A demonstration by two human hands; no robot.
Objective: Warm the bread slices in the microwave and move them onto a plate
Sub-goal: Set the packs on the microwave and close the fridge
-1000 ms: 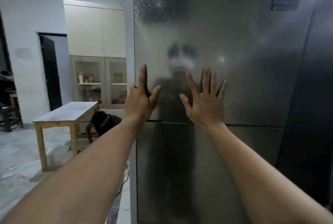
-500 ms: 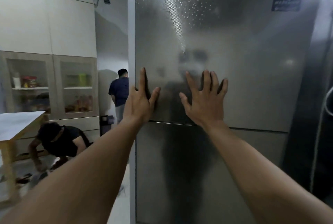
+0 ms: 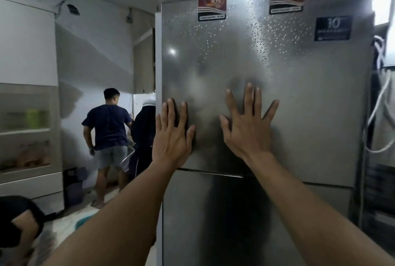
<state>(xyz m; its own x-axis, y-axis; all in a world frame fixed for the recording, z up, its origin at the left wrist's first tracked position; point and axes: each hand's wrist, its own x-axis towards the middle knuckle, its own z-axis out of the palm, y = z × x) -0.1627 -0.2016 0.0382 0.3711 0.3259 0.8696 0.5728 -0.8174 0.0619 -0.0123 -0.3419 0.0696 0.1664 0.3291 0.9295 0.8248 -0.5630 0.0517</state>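
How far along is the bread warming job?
Done: nothing visible; none of the task's items are in view. In hand: the left hand and right hand press flat, fingers spread, on the upper fridge door. Left: seemingly everything, from fetching the slices to warming and plating them.

brushed glossy metal fridge door [image 3: 299, 94]

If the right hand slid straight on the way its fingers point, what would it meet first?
Only bare upper fridge door: the right hand lies flat on it, fingers up, probably heading between the two red stickers.
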